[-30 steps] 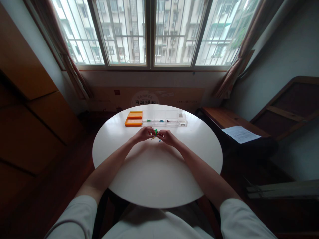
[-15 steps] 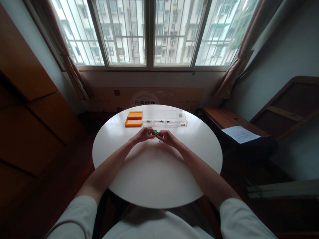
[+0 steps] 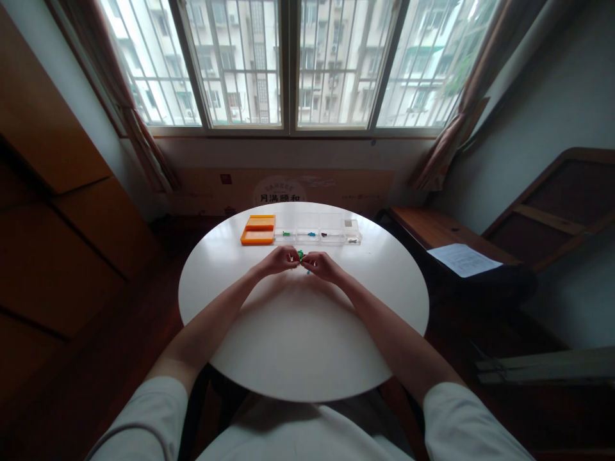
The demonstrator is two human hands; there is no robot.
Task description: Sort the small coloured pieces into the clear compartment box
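My left hand [image 3: 280, 258] and my right hand [image 3: 321, 264] meet over the far half of the table, fingertips pinched close together. Small green pieces [image 3: 300, 255] show at and just behind the fingertips; which of them is held is too small to make out. A tiny blue piece [image 3: 308, 272] lies beneath my right fingers. Beyond the hands stands a clear compartment box [image 3: 334, 239] with green [image 3: 286, 234], blue [image 3: 311, 234] and dark [image 3: 323, 234] small pieces in separate sections. To its left sits an open orange box [image 3: 257, 238].
The round white table [image 3: 307, 346] fills the middle. At the right, a printed sheet [image 3: 464, 259] rests on a wooden bench [image 3: 423, 224]. A barred window [image 3: 288, 70] is ahead, and wooden cabinets [image 3: 91, 237] stand on the left.
Both hands stay in nearly the same place, with only a slight shift at the fingertips. The boxes have not moved.
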